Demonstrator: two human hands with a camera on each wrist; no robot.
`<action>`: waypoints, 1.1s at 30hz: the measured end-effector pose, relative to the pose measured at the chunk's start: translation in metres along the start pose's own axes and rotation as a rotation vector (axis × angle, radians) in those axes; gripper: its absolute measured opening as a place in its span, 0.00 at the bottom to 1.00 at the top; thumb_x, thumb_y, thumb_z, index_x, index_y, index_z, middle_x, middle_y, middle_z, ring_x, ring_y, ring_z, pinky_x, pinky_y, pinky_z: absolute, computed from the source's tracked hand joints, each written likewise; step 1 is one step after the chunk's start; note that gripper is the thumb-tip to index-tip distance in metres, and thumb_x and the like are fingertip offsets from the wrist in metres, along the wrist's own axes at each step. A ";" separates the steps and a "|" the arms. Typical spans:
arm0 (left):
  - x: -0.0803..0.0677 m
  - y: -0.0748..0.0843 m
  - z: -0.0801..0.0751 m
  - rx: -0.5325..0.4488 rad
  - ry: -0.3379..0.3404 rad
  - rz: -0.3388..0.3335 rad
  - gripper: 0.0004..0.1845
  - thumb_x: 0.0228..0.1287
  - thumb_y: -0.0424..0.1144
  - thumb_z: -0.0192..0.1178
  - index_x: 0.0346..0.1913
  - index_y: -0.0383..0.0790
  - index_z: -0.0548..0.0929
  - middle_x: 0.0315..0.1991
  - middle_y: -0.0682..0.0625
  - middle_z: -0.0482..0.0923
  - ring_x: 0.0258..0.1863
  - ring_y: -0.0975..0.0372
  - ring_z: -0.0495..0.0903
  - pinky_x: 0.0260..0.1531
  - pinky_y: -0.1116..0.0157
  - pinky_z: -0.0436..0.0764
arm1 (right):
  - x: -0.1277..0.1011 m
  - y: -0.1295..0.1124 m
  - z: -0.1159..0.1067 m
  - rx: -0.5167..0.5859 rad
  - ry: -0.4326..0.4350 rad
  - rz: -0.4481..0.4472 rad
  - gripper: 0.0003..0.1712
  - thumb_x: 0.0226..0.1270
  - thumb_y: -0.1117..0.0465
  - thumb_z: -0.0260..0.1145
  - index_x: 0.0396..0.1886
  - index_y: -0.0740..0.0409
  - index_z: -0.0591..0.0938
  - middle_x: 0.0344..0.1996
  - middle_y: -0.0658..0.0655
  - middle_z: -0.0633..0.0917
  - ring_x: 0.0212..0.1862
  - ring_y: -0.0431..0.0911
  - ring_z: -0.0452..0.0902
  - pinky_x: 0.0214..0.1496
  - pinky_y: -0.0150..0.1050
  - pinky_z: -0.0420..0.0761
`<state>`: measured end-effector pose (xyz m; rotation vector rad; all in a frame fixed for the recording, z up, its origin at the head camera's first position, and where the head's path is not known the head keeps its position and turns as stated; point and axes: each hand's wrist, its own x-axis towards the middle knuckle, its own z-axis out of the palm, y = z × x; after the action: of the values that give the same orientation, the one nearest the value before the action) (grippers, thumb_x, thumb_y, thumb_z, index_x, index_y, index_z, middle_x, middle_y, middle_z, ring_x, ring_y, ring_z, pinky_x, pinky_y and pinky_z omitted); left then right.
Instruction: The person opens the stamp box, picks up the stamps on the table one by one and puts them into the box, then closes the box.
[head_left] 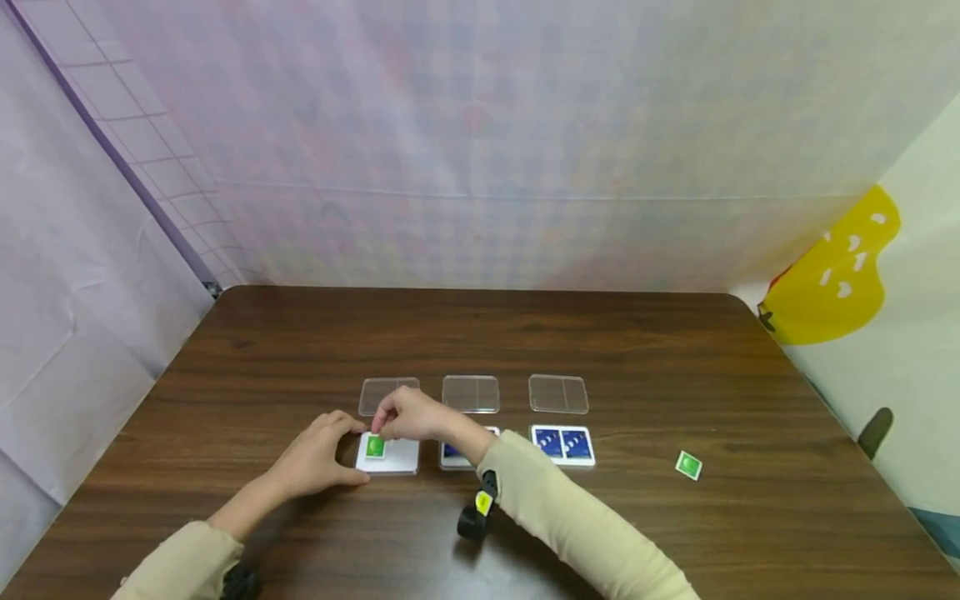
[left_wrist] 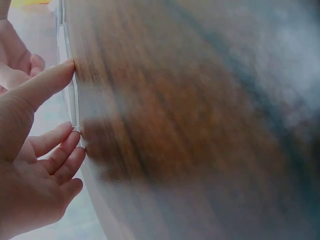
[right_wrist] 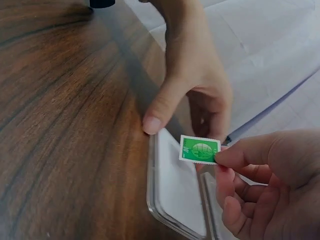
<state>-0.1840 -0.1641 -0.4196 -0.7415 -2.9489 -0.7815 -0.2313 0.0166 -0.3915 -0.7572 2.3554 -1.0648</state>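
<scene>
Both hands at tray (head_left: 397, 457) (stamp (right_wrist: 200, 149) pinched).

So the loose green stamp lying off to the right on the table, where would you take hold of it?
The loose green stamp lies flat and alone on the table, so probably pinch it by an edge or corner from above, perhaps after sliding a fingertip under. The right hand already pinches the other green stamp by one edge.
</scene>
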 end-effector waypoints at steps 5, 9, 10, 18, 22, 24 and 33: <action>0.000 0.000 0.000 -0.005 -0.004 -0.002 0.30 0.34 0.47 0.74 0.44 0.36 0.79 0.42 0.47 0.75 0.45 0.52 0.72 0.46 0.51 0.74 | 0.006 0.003 0.011 -0.099 0.073 0.006 0.04 0.49 0.72 0.64 0.25 0.62 0.83 0.21 0.50 0.81 0.22 0.34 0.68 0.26 0.23 0.68; 0.000 -0.001 0.000 -0.003 -0.006 -0.003 0.30 0.35 0.47 0.74 0.44 0.36 0.79 0.42 0.47 0.75 0.45 0.52 0.72 0.46 0.51 0.73 | 0.006 0.003 0.016 -0.215 0.134 -0.012 0.04 0.47 0.71 0.65 0.24 0.59 0.84 0.20 0.49 0.82 0.22 0.33 0.68 0.27 0.22 0.68; 0.000 -0.001 0.000 -0.002 -0.006 -0.004 0.30 0.35 0.47 0.74 0.44 0.36 0.79 0.42 0.47 0.75 0.45 0.52 0.72 0.46 0.51 0.73 | 0.006 0.003 0.017 -0.238 0.148 -0.016 0.04 0.47 0.70 0.66 0.24 0.58 0.84 0.20 0.48 0.82 0.22 0.33 0.69 0.27 0.22 0.68; 0.000 0.000 -0.001 -0.005 -0.003 -0.008 0.30 0.34 0.47 0.74 0.44 0.36 0.79 0.42 0.47 0.75 0.46 0.51 0.72 0.46 0.51 0.73 | 0.005 0.002 0.026 -0.394 0.229 -0.022 0.06 0.45 0.68 0.65 0.23 0.53 0.84 0.19 0.44 0.81 0.24 0.35 0.71 0.26 0.23 0.67; 0.000 0.000 -0.001 -0.009 -0.001 -0.004 0.30 0.34 0.47 0.74 0.44 0.36 0.79 0.42 0.47 0.75 0.46 0.51 0.72 0.46 0.51 0.73 | 0.003 0.000 0.029 -0.450 0.259 -0.014 0.06 0.45 0.66 0.65 0.24 0.51 0.83 0.21 0.44 0.81 0.25 0.36 0.72 0.26 0.24 0.69; 0.000 0.000 -0.001 -0.009 0.000 -0.002 0.31 0.34 0.47 0.74 0.44 0.35 0.79 0.42 0.47 0.75 0.46 0.51 0.72 0.47 0.51 0.73 | 0.002 0.000 0.031 -0.480 0.270 -0.011 0.06 0.44 0.66 0.65 0.24 0.51 0.83 0.22 0.44 0.81 0.25 0.36 0.73 0.26 0.25 0.69; -0.001 0.001 0.001 -0.014 -0.003 -0.015 0.30 0.34 0.45 0.75 0.44 0.35 0.79 0.42 0.47 0.76 0.46 0.51 0.73 0.46 0.51 0.73 | 0.001 0.000 0.033 -0.540 0.279 -0.027 0.06 0.45 0.65 0.65 0.26 0.51 0.82 0.24 0.46 0.81 0.27 0.37 0.74 0.27 0.26 0.71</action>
<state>-0.1827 -0.1637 -0.4203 -0.7221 -2.9582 -0.8030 -0.2124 -0.0019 -0.4120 -0.8678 2.9302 -0.5647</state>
